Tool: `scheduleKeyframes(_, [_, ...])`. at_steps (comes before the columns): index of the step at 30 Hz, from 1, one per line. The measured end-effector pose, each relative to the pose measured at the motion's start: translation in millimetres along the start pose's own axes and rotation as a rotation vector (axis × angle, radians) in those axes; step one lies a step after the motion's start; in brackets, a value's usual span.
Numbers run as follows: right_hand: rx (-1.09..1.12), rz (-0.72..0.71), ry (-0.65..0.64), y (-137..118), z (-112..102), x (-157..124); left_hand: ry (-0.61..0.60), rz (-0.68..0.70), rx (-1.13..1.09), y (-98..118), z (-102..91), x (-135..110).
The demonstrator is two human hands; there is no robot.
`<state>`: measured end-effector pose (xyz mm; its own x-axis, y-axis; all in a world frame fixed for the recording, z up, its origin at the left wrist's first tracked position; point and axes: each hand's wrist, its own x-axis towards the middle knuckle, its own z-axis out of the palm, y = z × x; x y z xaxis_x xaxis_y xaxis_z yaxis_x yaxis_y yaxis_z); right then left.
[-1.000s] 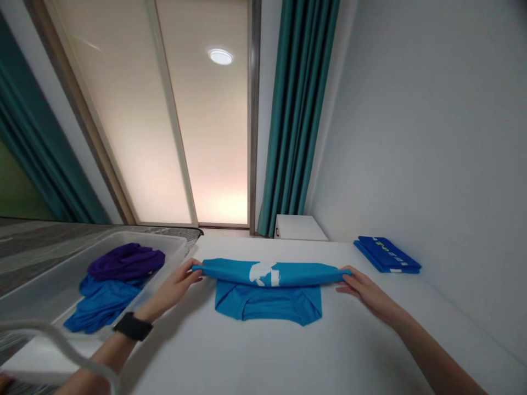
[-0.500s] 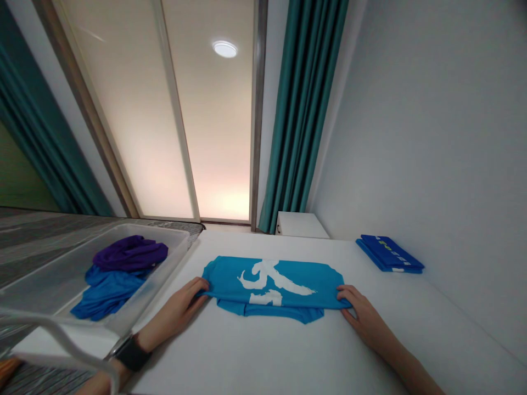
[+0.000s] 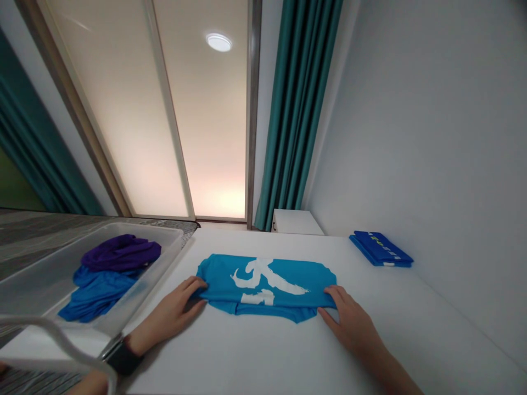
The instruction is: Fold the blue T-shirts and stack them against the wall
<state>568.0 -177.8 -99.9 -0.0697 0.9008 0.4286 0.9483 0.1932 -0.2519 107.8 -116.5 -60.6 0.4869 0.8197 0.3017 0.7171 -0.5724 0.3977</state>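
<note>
A light-blue T-shirt (image 3: 288, 269) with a large white brush-stroke print lies folded into a wide strip on the white table. A lower layer of its cloth sticks out along the near edge. My left hand (image 3: 179, 307), with a dark watch on the wrist, grips the shirt's near left corner between fingers and thumb. At the near right corner, my right hand (image 3: 349, 323) holds the cloth, fingers on top and thumb at the near edge. Parts of the fingertips are hidden by the fabric.
Left of the shirt is a translucent plastic bin (image 3: 164, 236) holding purple cloth (image 3: 121, 253) and blue cloth (image 3: 99, 293). A folded dark-blue garment (image 3: 381, 249) lies at the back right by the wall. A pale curved bar (image 3: 61, 337) crosses the lower left.
My right hand has shifted inward along the shirt's right end, its thumb now under the near edge. The left hand stays at its corner. The whole view has shifted slightly.
</note>
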Motion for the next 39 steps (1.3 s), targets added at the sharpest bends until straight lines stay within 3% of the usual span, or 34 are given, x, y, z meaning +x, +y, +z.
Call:
scheduleKeyframes(5, [-0.110,-0.008,0.070,-10.3,13.9,-6.5,0.028,-0.007,0.085,-1.8,5.9,0.1])
scheduleKeyframes(19, [-0.110,0.025,0.041,-7.6,15.1,-3.5,-0.009,-0.010,-0.157,-3.2,-8.3,-1.1])
scheduleKeyframes(24, [-0.034,-0.025,0.042,4.2,16.4,-8.4,0.001,0.006,-0.042,-2.6,-13.6,-4.5])
scheduleKeyframes(30, [0.052,-0.056,0.079,17.4,16.6,-11.8,0.111,0.114,0.329,0.4,-4.3,-8.8])
scheduleKeyframes(34, [0.058,-0.055,0.069,13.7,10.6,-9.0,0.023,0.178,0.273,16.2,3.6,-4.4])
scheduleKeyframes(39, [0.072,-0.050,0.066,9.2,4.8,-5.0,-0.004,0.144,0.181,23.0,11.9,4.3])
